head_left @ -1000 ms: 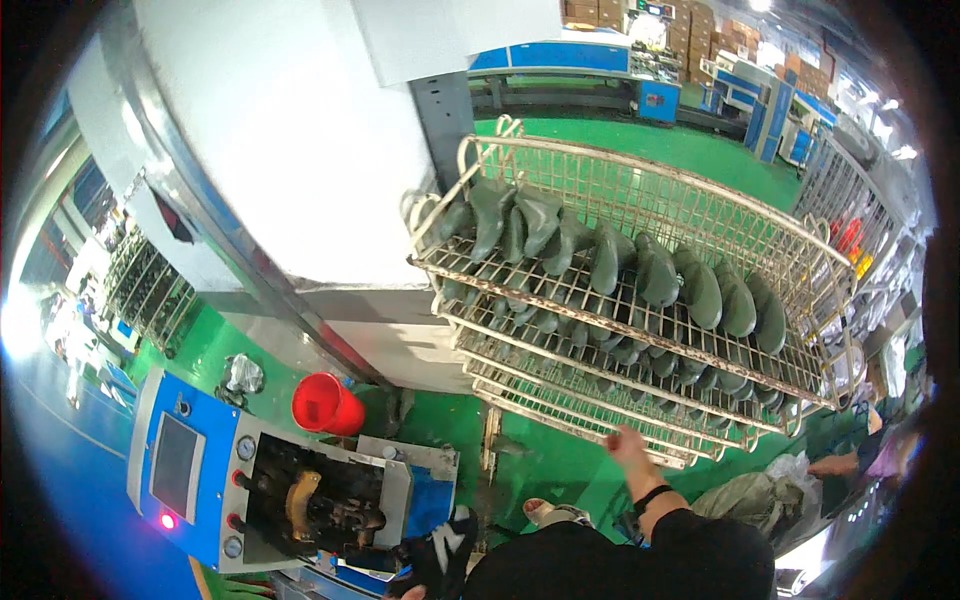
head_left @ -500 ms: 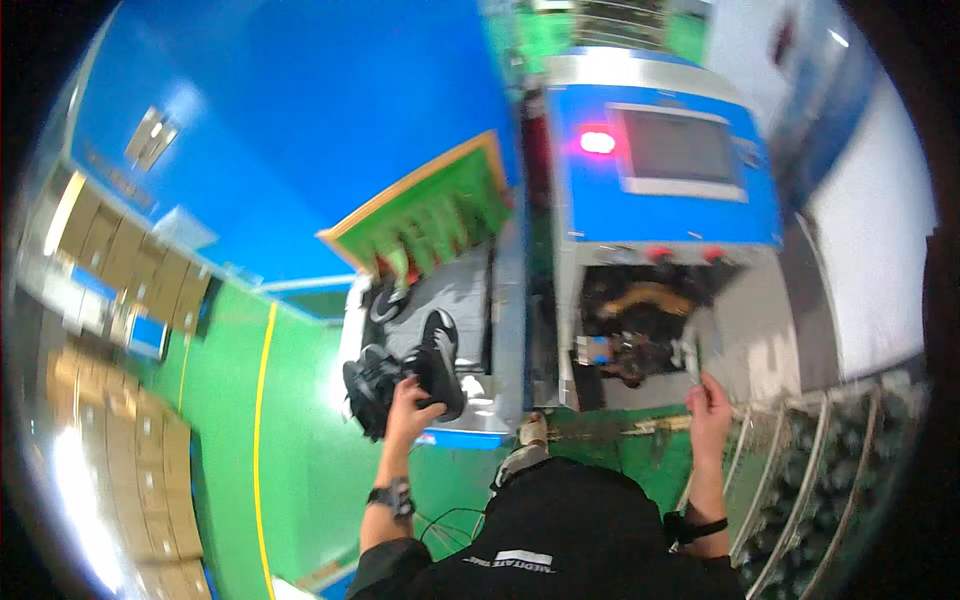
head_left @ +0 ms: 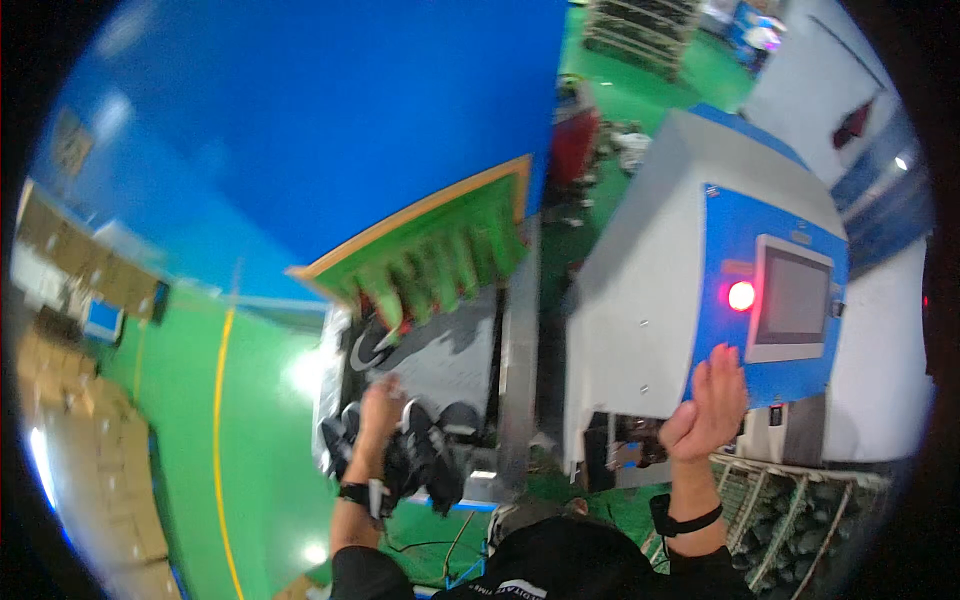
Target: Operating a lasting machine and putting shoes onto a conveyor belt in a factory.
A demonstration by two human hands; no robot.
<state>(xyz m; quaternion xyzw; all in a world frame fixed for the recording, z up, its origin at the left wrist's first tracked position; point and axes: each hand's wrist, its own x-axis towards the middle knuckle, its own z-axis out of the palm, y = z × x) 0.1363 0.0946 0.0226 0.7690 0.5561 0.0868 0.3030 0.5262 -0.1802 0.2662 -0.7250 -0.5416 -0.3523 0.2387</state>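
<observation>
My left hand (head_left: 379, 408) is over the near end of a conveyor belt (head_left: 440, 365), just above several black shoes; its fingers are blurred, so I cannot tell if they are closed. One black sneaker (head_left: 425, 445) with pale markings lies right of that hand, and another dark shoe (head_left: 334, 438) lies to its left. Farther in, a dark shoe (head_left: 371, 347) with a light edge sits by the green flap curtain (head_left: 440, 260). My right hand (head_left: 708, 405) is raised, open and holding nothing, in front of the blue panel of a grey machine (head_left: 640, 300).
A red light (head_left: 741, 296) glows beside the screen (head_left: 795, 302) on the machine. The large blue housing (head_left: 350, 110) rises behind the curtain. Stacked cartons (head_left: 90, 450) stand at the left. At the lower right, a metal rack (head_left: 780, 520) holds dark rounded objects.
My left hand has come off the shoe and moved farther in over the belt. My right hand has risen from the machine's opening to its panel, fingers now stretched. The view has turned.
</observation>
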